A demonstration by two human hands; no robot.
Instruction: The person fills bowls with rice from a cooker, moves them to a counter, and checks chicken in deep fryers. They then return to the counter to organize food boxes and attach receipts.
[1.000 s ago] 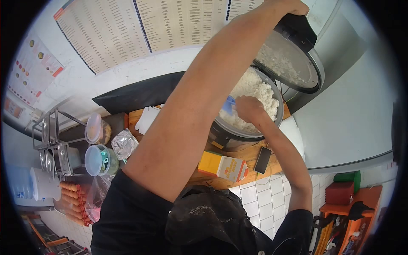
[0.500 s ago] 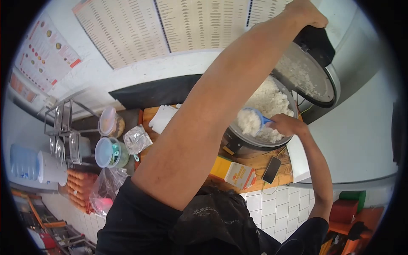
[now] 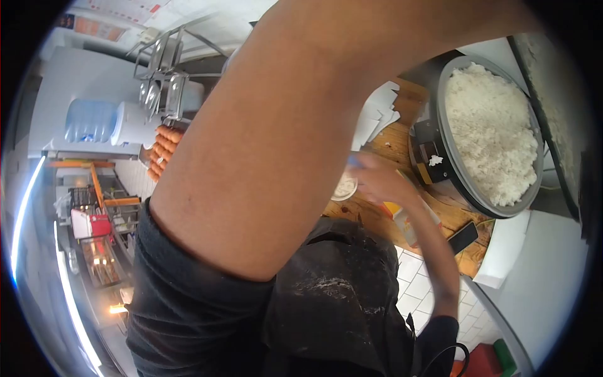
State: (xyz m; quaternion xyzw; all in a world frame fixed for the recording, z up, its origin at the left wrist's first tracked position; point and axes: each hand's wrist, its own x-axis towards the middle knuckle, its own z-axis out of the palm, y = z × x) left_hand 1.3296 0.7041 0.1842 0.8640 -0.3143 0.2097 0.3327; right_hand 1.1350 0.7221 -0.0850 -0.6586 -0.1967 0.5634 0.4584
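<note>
My right hand (image 3: 380,179) is closed around the blue handle of a rice scoop (image 3: 355,162), slightly blurred. Just below it, a small round white-rimmed container (image 3: 343,196) holds something pale like rice; my left forearm hides much of it and the scoop's head. To the right stands the rice cooker (image 3: 443,119), heaped with white rice (image 3: 493,138). Its raised lid (image 3: 553,81) shows at the right edge. My left arm stretches across the view toward that lid, with the hand itself outside the picture.
A yellow and white carton (image 3: 407,223) and a phone (image 3: 463,237) lie along the near edge of the wooden table (image 3: 411,97). White paper pieces (image 3: 377,116) lie behind. Stacked eggs (image 3: 164,151), a metal rack (image 3: 164,81) and a water dispenser (image 3: 129,124) stand left.
The view has turned left. My right hand has carried the scoop from the rice cooker to the small white-rimmed container. My left hand has left the picture.
</note>
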